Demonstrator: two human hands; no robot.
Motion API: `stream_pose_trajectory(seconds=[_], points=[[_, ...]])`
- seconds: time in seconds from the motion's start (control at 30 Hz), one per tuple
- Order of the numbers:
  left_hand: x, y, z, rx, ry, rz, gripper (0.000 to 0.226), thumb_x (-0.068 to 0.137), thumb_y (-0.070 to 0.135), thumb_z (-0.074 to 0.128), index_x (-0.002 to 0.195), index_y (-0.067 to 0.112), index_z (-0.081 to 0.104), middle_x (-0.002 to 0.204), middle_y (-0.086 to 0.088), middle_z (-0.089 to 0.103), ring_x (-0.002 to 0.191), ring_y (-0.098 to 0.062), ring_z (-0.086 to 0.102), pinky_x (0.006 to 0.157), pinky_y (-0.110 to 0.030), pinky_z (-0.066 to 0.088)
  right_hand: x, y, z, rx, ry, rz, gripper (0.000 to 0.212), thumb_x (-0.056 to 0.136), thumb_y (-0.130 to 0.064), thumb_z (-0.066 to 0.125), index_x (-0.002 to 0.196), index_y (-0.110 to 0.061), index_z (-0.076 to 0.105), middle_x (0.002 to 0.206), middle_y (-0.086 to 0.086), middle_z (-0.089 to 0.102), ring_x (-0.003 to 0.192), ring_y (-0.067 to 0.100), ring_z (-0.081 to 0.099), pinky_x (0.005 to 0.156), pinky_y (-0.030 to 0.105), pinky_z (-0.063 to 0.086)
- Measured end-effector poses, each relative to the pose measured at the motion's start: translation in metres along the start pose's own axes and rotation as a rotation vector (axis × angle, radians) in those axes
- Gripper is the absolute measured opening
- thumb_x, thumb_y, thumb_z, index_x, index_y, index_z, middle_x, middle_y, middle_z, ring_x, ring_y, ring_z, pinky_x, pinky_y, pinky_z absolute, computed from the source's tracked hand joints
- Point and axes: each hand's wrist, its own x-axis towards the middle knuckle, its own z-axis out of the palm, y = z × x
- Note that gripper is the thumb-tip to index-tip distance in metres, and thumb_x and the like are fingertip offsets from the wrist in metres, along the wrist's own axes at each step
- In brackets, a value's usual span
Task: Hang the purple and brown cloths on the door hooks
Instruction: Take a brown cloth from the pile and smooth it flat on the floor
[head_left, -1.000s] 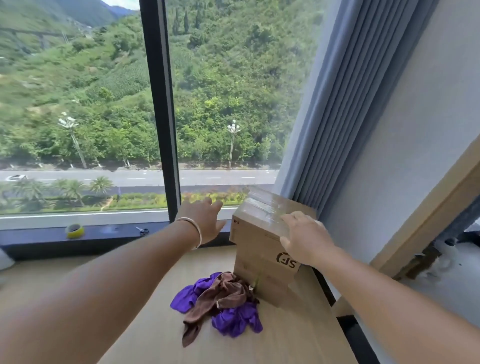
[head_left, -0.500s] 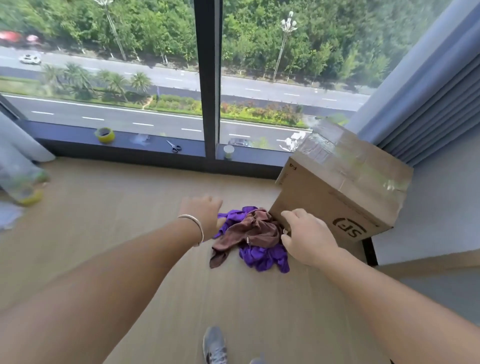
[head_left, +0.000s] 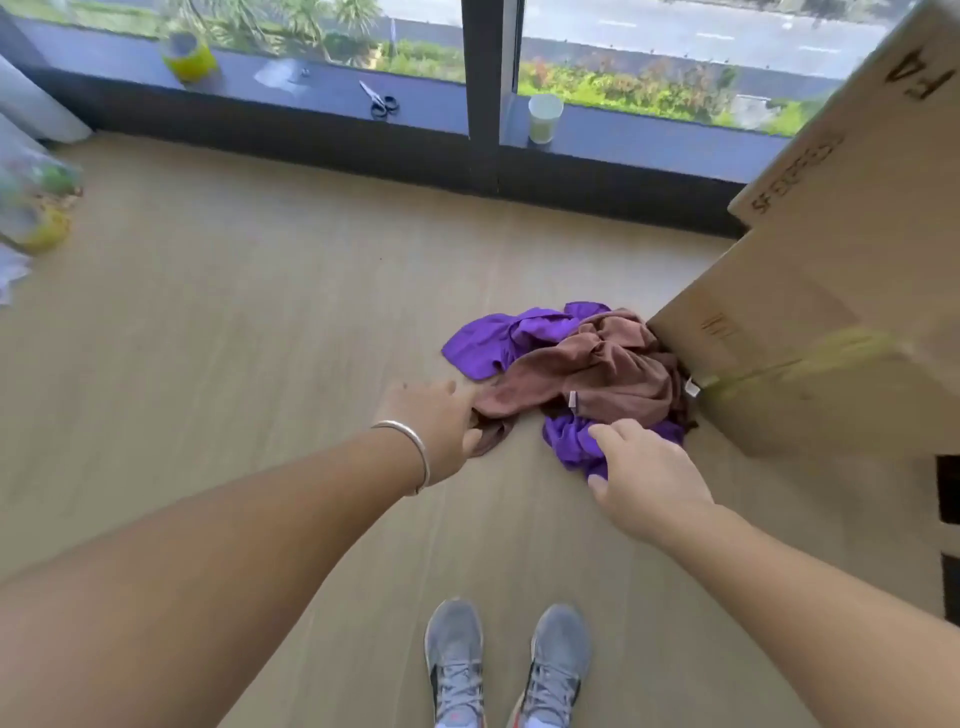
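Observation:
A purple cloth (head_left: 493, 343) and a brown cloth (head_left: 602, 374) lie crumpled together on the wooden floor, against a cardboard box (head_left: 810, 312). The brown one lies on top of the purple one. My left hand (head_left: 436, 421), with a bracelet on the wrist, curls its fingers on the brown cloth's near-left end. My right hand (head_left: 644, 467) pinches the purple cloth's near edge between thumb and fingers. No door or hooks are in view.
The tall cardboard box stands at the right. On the dark window sill (head_left: 311, 88) behind lie scissors (head_left: 382, 98), a cup (head_left: 544, 118) and a yellow tape roll (head_left: 189, 54). A plastic bag (head_left: 36, 208) sits far left. My shoes (head_left: 454, 660) are at the bottom.
My view tilted down from the window to the floor. Both hands dropped from the box top and window down to the cloths and took hold of them.

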Motion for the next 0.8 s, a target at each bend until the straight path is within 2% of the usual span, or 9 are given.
stream_pose_trajectory(seconds=[0.1,0.23,0.33,0.43,0.5,0.6,0.67,0.73,0.8], points=[[0.035,-0.004,0.067,0.021,-0.039,-0.022,0.048,0.098,0.049,0.033,0.140,0.026,0.035,0.133,-0.002,0.049,0.113,-0.027,0.056,0.086,-0.036,0.038,0.040,0.007,0.061,-0.042,-0.022,-0.043,0.037,0.090,-0.033,0.050,0.124,-0.020,0.046,0.121,0.003,0.051,0.111,0.026,0.052,0.087,0.037,0.042],[0.071,-0.005,0.151,0.001,-0.107,-0.089,0.050,0.098,0.048,0.035,0.142,0.023,0.035,0.134,-0.004,0.049,0.112,-0.030,0.057,0.076,-0.034,0.036,0.087,0.017,0.128,-0.072,-0.058,-0.070,0.041,0.090,-0.032,0.051,0.127,-0.018,0.046,0.122,0.005,0.050,0.111,0.028,0.051,0.086,0.038,0.040],[0.096,-0.006,0.200,0.036,-0.111,-0.091,0.047,0.099,0.045,0.035,0.139,0.022,0.038,0.131,-0.004,0.051,0.113,-0.029,0.056,0.085,-0.036,0.042,0.121,0.021,0.170,-0.090,-0.050,-0.107,0.043,0.089,-0.032,0.051,0.129,-0.018,0.045,0.123,0.005,0.050,0.111,0.028,0.051,0.088,0.038,0.040],[0.124,-0.006,0.239,0.209,-0.086,0.088,0.046,0.098,0.043,0.036,0.139,0.021,0.037,0.134,-0.003,0.048,0.118,-0.025,0.052,0.094,-0.037,0.039,0.156,0.019,0.204,-0.107,-0.049,-0.146,0.044,0.088,-0.033,0.052,0.130,-0.018,0.045,0.123,0.006,0.049,0.112,0.028,0.051,0.089,0.038,0.039],[0.148,-0.006,0.267,0.225,-0.089,0.134,0.045,0.098,0.042,0.039,0.137,0.021,0.037,0.134,-0.003,0.047,0.119,-0.025,0.052,0.094,-0.037,0.039,0.184,0.018,0.229,-0.122,-0.021,-0.172,0.042,0.088,-0.033,0.053,0.128,-0.019,0.046,0.123,0.006,0.049,0.111,0.028,0.051,0.087,0.037,0.038],[0.178,-0.005,0.305,0.175,-0.119,0.100,0.043,0.096,0.042,0.043,0.136,0.026,0.037,0.136,-0.004,0.042,0.117,-0.027,0.052,0.090,-0.037,0.040,0.220,0.012,0.261,-0.143,0.006,-0.238,0.043,0.088,-0.029,0.052,0.130,-0.022,0.044,0.122,0.005,0.048,0.110,0.027,0.050,0.086,0.036,0.036],[0.197,-0.007,0.328,0.155,-0.121,0.055,0.045,0.095,0.043,0.044,0.137,0.029,0.034,0.138,-0.007,0.039,0.118,-0.027,0.051,0.092,-0.038,0.040,0.242,0.008,0.281,-0.147,0.020,-0.294,0.053,0.087,-0.025,0.052,0.138,-0.025,0.038,0.124,0.005,0.046,0.112,0.027,0.048,0.094,0.038,0.034],[0.215,-0.011,0.347,0.171,-0.113,0.020,0.058,0.095,0.045,0.044,0.147,0.029,0.024,0.148,-0.012,0.031,0.130,-0.029,0.041,0.105,-0.041,0.034,0.262,0.004,0.297,-0.180,0.055,-0.337,0.059,0.086,-0.022,0.053,0.141,-0.029,0.033,0.124,0.005,0.045,0.112,0.026,0.048,0.097,0.039,0.034],[0.227,-0.014,0.363,0.241,-0.081,0.004,0.072,0.095,0.047,0.044,0.153,0.019,0.011,0.156,-0.016,0.019,0.143,-0.030,0.024,0.116,-0.043,0.020,0.277,-0.001,0.311,-0.239,0.099,-0.367,0.054,0.087,-0.019,0.051,0.138,-0.028,0.036,0.120,0.004,0.046,0.109,0.026,0.048,0.092,0.039,0.036]])
